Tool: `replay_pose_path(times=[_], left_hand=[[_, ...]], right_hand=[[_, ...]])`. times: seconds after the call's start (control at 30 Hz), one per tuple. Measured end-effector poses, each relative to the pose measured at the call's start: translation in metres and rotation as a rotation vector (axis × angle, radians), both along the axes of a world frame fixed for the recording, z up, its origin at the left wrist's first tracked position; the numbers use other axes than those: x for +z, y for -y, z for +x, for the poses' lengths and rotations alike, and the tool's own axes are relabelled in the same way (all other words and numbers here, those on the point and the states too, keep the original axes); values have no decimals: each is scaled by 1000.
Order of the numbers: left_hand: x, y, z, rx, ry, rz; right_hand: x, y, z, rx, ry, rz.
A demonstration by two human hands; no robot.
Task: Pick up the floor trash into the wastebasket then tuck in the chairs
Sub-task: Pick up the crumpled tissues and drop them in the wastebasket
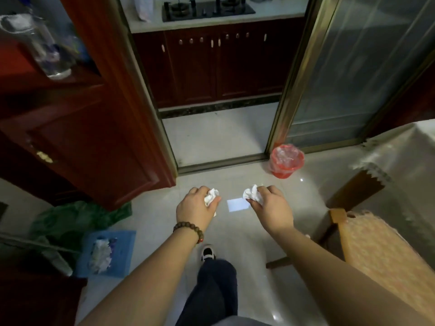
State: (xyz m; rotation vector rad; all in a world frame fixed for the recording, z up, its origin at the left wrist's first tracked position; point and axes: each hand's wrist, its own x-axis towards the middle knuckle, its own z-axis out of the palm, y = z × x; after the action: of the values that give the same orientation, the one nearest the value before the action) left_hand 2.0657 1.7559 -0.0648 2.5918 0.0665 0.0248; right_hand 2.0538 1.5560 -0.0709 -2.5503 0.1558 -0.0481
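My left hand (pixel 196 205) is closed around a crumpled white paper wad (pixel 211 196). My right hand (pixel 270 205) grips a second crumpled white paper wad (pixel 252 194). Both hands are held out over the pale tiled floor. The wastebasket (pixel 286 161), lined with a red plastic bag, stands on the floor ahead and to the right, beside the sliding door frame. A wooden chair (pixel 367 236) with a patterned seat cushion stands at the right, partly under the covered table (pixel 400 156).
A dark red cabinet (pixel 94 142) fills the left. A green bag (pixel 77 220) and a blue tissue box (pixel 106 252) lie at the lower left. A bright rectangular patch (pixel 237 204) shows on the floor between my hands. The kitchen doorway (pixel 216 135) opens ahead.
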Motion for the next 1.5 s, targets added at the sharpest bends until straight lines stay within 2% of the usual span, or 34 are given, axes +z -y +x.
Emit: replay_pose_path(times=[0.23, 0.4, 0.63, 0.83, 1.1, 1.33, 1.5], left_hand=[[11, 15, 196, -154, -21, 11], [5, 75, 292, -362, -79, -5], [-35, 185, 393, -587, -159, 94], [-105, 300, 483, -663, -251, 200], [-243, 424, 582, -720, -416, 136], [-354, 462, 634, -833, -551, 169], [-379, 446, 655, -758, -506, 91]], right_hand=[[1, 15, 157, -198, -20, 36], [-5, 63, 207, -411, -63, 62], [-50, 157, 265, -607, -148, 57], [-122, 245, 335, -702, -237, 124], [-235, 335, 421, -849, -288, 217], [-339, 373, 462, -883, -315, 211], [-384, 378, 498, -863, -283, 208]])
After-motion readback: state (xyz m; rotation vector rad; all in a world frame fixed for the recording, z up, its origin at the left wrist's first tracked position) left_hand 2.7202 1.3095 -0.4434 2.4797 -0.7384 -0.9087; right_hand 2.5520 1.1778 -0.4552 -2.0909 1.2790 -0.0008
